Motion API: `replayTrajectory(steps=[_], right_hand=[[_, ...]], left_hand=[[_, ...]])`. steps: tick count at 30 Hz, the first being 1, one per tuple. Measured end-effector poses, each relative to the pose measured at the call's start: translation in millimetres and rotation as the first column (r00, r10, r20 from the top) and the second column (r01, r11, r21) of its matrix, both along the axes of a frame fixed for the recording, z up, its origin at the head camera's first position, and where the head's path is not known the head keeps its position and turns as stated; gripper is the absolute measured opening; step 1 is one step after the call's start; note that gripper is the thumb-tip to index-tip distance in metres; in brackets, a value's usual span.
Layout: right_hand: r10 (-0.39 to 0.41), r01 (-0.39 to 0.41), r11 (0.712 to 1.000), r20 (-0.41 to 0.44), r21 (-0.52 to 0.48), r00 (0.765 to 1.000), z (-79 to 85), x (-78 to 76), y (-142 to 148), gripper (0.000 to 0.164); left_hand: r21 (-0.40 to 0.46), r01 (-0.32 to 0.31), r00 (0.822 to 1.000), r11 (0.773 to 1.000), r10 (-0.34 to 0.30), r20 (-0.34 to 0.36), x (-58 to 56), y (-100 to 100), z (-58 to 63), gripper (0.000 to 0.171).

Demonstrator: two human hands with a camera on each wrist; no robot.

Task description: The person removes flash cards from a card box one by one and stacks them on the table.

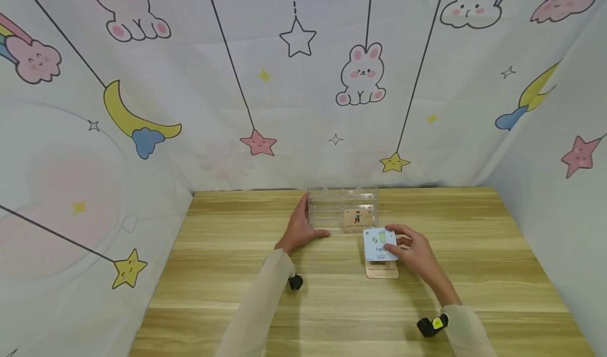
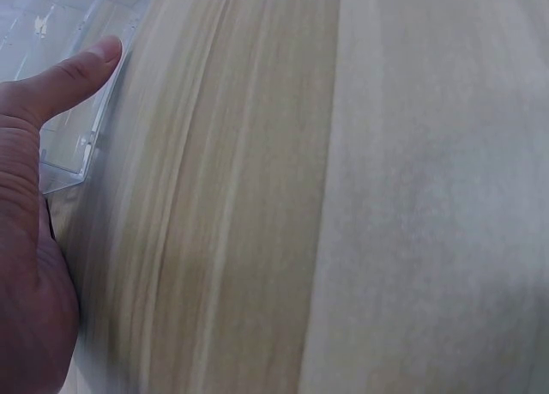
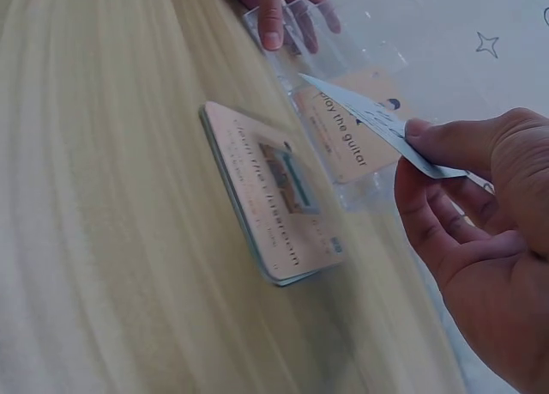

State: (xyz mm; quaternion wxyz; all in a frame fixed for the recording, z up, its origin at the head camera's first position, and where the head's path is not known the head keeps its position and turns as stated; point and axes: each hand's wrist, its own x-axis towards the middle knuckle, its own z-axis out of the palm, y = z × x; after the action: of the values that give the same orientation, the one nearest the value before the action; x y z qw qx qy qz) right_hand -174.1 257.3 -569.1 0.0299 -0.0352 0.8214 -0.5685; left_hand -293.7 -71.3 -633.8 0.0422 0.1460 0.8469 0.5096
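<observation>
A clear plastic box with compartments stands near the back edge of the table. My left hand holds its left end, fingers along the side and thumb at the front edge. In the box's right front compartment lies a peach card reading "play the guitar". My right hand pinches a pale blue flashcard with a green drink picture between thumb and fingers, just in front of the box. Beneath that card, a stack of cards lies on the table, "clean the classroom" on top.
The wood-grain table reaches back to a white cartoon-printed cloth that also hangs along both sides. Black wrist cameras sit on the left wrist and the right wrist.
</observation>
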Motion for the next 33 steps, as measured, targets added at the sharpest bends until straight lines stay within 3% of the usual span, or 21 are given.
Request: replayTrajectory(steps=[19, 33], right_hand=[[-0.006, -0.001, 0.991, 0.055, 0.134, 0.998, -27.1, 14.9, 1.3, 0.043], [0.002, 0.012, 0.951, -0.047, 0.308, 0.999, -30.7, 15.7, -2.6, 0.045]], left_hand=[[-0.011, -0.003, 1.0, 1.0, 0.003, 0.013, 0.5, 0.3, 3.5, 0.14], [-0.022, -0.004, 1.0, 1.0, 0.004, 0.003, 1.5, 0.6, 4.1, 0.14]])
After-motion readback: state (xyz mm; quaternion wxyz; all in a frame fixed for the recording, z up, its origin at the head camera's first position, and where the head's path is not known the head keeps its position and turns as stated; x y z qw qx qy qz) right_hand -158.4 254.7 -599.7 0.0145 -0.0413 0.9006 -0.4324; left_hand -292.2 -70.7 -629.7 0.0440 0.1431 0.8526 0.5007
